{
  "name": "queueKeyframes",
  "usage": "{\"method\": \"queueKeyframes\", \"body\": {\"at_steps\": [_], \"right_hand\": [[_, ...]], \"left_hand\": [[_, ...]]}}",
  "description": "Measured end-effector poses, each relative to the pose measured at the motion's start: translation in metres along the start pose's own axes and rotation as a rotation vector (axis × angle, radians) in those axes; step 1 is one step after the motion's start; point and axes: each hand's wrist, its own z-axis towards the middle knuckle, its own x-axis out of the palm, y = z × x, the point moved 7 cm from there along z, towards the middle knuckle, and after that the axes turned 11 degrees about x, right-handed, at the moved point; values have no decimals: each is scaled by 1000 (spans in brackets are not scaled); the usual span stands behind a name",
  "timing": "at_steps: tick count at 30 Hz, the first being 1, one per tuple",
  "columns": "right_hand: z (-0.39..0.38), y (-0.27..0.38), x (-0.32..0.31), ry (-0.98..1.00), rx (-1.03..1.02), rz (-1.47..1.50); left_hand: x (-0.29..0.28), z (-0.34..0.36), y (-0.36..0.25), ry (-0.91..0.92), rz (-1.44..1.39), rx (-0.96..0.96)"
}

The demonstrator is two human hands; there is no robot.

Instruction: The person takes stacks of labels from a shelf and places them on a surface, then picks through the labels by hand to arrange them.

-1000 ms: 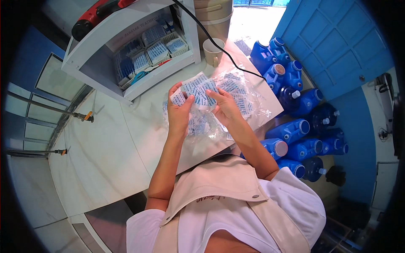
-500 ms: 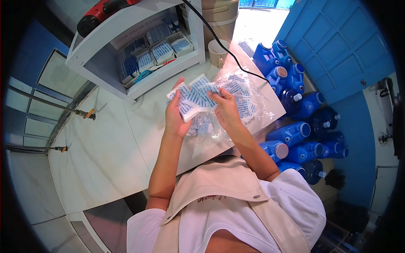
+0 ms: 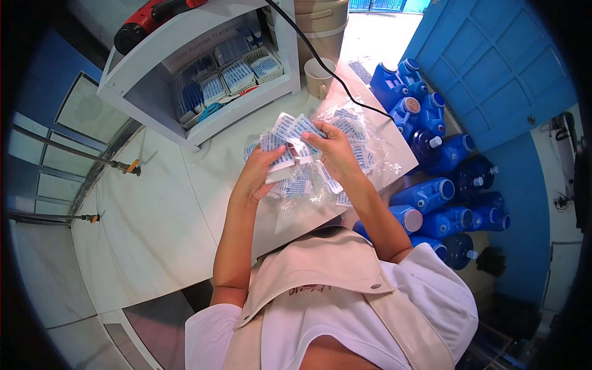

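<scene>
My left hand [image 3: 258,172] is closed around a bunch of small white packets with blue print [image 3: 276,151], over the marble-patterned counter [image 3: 148,203]. My right hand [image 3: 335,154] pinches more of these packets [image 3: 303,131] between thumb and fingers, just right of the left hand. Beneath and behind both hands, several similar packets lie loose in crumpled clear plastic bags [image 3: 383,169]. Above the hands, a white cabinet [image 3: 148,117] holds baskets of small packets [image 3: 237,77] and a blue-handled tool. A beige mug [image 3: 319,79] stands beside it.
A red and black power tool [image 3: 139,28] rests on the cabinet top. A black cable [image 3: 349,94] crosses the counter's back. Several blue water jugs [image 3: 420,196] crowd the floor right of the counter, by an open blue door [image 3: 468,68]. Two taps [image 3: 129,166] project at the left.
My left hand has moved down and slightly left, and my right hand a little right. The held packets have shifted and fanned differently, with more showing between the hands.
</scene>
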Motion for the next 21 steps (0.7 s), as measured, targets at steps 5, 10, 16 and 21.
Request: {"method": "queueKeyframes", "body": {"at_steps": [5,10,16,21], "right_hand": [[-5,-5,-9,-7,39,39],[-10,-5,-1,-35,-92,-35],[-16,-14,6,55,61,-18],[-20,-22,8,157,168,-197]], "left_hand": [[2,5,-16,-46,-184,214],[-2,6,-7,-229,-96,394],[-8,4,-10,-394,-74,518],[-19,9,7,-447,-219,319]]}}
